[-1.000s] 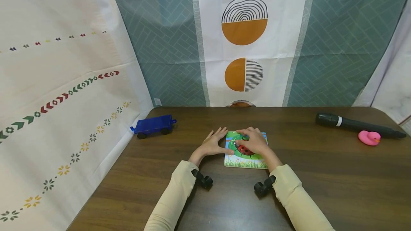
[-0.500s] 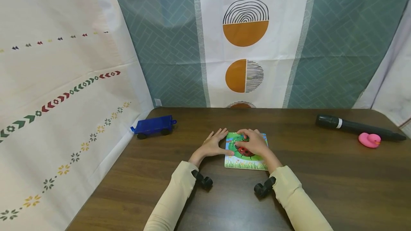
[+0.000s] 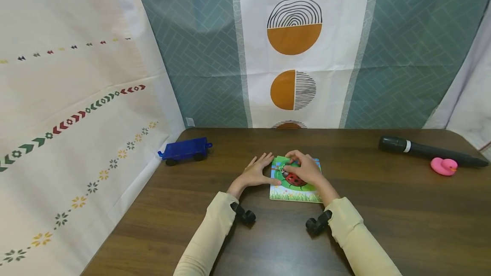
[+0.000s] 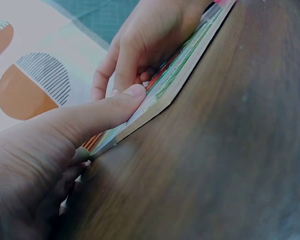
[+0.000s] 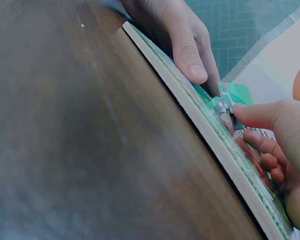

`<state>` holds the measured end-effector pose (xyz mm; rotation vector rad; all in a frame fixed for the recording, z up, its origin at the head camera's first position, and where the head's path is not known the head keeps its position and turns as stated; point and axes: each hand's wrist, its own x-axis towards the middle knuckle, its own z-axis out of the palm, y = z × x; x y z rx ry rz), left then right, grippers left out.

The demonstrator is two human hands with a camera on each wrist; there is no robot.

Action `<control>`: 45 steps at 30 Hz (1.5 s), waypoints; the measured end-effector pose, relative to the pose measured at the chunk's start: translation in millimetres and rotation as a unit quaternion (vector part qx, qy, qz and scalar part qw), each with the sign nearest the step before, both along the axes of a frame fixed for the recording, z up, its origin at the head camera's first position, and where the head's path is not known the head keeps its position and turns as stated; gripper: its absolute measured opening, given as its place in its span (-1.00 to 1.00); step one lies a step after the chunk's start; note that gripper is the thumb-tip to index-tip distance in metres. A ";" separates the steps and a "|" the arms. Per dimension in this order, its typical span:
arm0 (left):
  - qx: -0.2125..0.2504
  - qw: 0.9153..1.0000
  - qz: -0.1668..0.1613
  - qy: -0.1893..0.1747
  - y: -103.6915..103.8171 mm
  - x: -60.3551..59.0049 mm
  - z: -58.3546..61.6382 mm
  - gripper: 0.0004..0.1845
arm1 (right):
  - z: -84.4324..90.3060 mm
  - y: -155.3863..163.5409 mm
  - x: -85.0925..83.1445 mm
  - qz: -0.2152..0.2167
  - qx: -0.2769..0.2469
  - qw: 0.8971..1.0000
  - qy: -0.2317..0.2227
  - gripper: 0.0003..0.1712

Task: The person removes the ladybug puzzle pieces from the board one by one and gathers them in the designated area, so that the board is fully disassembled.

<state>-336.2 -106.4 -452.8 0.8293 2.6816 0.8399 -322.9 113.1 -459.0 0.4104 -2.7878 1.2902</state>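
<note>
A wooden ladybug puzzle (image 3: 293, 196) lies flat on the brown table between my hands, its pale board edge showing in both wrist views. My right hand (image 3: 306, 171) is over the puzzle's upper part and pinches a green puzzle piece (image 5: 238, 93) between thumb and fingers. That piece tilts up out of the picture, near the ladybug's head. My left hand (image 3: 254, 174) is at the puzzle's left side, fingers spread and fairly straight. Its thumb (image 4: 132, 95) rests on the puzzle's face near the left edge.
A blue toy wagon (image 3: 185, 149) stands at the back left of the table. At the back right lie a thick black marker-shaped object (image 3: 433, 151) and, just in front of it, a pink rubber duck (image 3: 443, 166). Patterned cloths hang behind and to the left.
The green puzzle piece in my right hand has come up and tilted at the puzzle's top left, with the fingers shifting slightly. My left hand stays in place.
</note>
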 end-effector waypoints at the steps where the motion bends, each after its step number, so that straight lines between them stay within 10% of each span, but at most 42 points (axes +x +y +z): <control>1: 0.001 1.000 -0.001 0.000 0.5 -0.2 -0.1 0.06 | -0.2 0.8 -0.3 0.000 -0.007 1.000 0.001 -0.60; 23: 0.005 1.000 -0.002 -0.001 -1.1 -1.4 -2.5 0.10 | 13.4 34.1 -1.2 -0.048 -0.187 0.981 -0.031 -0.48; 45: 0.006 1.000 0.002 0.016 -0.2 0.6 -3.6 0.05 | 1.2 148.3 6.8 -0.117 -0.070 0.991 -0.018 -0.41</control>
